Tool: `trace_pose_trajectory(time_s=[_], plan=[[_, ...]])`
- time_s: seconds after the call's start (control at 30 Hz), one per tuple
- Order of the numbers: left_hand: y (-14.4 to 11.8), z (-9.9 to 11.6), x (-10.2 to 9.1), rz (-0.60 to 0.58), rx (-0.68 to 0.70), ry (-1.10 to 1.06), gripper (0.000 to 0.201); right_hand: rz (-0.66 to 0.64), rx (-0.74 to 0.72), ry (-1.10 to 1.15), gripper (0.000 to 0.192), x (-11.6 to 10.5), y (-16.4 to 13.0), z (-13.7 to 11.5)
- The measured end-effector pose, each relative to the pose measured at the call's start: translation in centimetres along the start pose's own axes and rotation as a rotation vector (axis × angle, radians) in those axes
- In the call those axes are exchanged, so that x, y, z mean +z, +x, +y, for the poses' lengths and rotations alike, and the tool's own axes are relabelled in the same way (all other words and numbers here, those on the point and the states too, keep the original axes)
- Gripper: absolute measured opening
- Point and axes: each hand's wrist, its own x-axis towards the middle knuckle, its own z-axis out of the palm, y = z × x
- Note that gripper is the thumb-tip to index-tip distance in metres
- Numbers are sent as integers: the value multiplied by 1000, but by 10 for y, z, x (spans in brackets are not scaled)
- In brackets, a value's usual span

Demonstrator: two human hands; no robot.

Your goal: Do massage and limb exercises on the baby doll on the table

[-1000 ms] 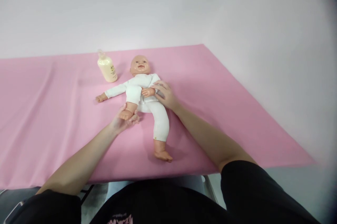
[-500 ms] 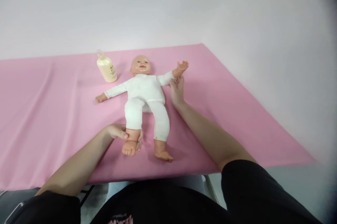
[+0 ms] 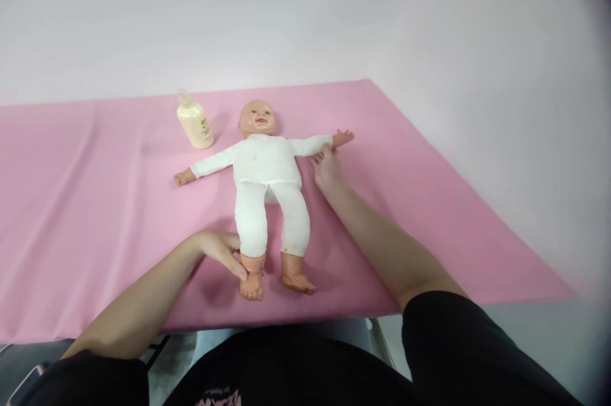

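Observation:
A baby doll (image 3: pixel 267 161) in a white bodysuit lies on its back, head away from me and both arms spread. My left hand (image 3: pixel 224 250) is around the doll's ankle on the left of the view; the thumb lies on the ankle and the other fingers are mostly hidden beneath the leg. At the doll's outstretched arm on the right, my right hand (image 3: pixel 328 168) grips near the wrist from below, some fingers partly hidden by the sleeve. A pump bottle (image 3: pixel 195 125) of pale yellow lotion stands left of the doll's head.
A pink cloth (image 3: pixel 109 202) with a few creases covers the table. Its front edge runs just before my body, and a pale wall (image 3: pixel 286 18) rises behind. Below the edge, a dark chair part (image 3: pixel 28 368) shows at the lower left.
The doll's arm in my right hand has come down and stretched outward to the right. The leg in my left hand has lowered and straightened toward me, shifting slightly right.

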Motion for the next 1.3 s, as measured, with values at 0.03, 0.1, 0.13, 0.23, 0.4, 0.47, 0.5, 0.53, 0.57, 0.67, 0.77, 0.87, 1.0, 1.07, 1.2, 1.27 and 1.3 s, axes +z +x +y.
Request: trace_pose_trajectory(time_s=[0.03,0.1,0.13,0.23,0.4,0.47,0.5,0.53,0.57,0.67,0.77,0.87,1.0,1.07,1.2,1.27,1.3], plan=[[0,3,1,6,5,13,41,17,10,13,27,0,0,0],[0,7,3,15,13,33,42,20,18,24,27,1,-1,-1],[1,9,4,19,20,39,43,7,18,23,27,1,-2,-2],[1,10,4,33,45,45,41,-22,20,27,29,2,-4,-4],[0,4,2,-1,32,70,40,30,65,83,27,7,-11,-12],[-1,1,1,-14,12,67,41,38,84,92,25,8,-13,-15],[-1,0,0,-17,4,60,42,41,90,95,25,9,-14,-16],[-2,-1,0,-21,0,48,43,44,94,96,25,10,-14,-18],[-1,-1,-1,-28,-4,30,44,47,97,97,24,10,-15,-18],[0,-1,-2,-63,4,-78,49,37,85,95,25,11,-17,-20],[2,0,-2,-142,36,-204,54,31,63,76,25,11,-20,-20],[2,0,-3,-188,88,-305,52,14,9,22,25,11,-23,-20],[2,-6,-3,-36,261,-423,53,-92,-197,-65,37,12,-30,-21],[3,-8,-3,167,376,-505,55,-153,-329,-134,42,14,-34,-21],[9,-4,-4,573,439,-769,57,-294,-587,-287,45,18,-45,-19],[12,1,-4,691,434,-900,58,-388,-661,-353,47,19,-50,-17],[13,3,-4,724,434,-945,60,-434,-690,-390,48,18,-52,-16]])
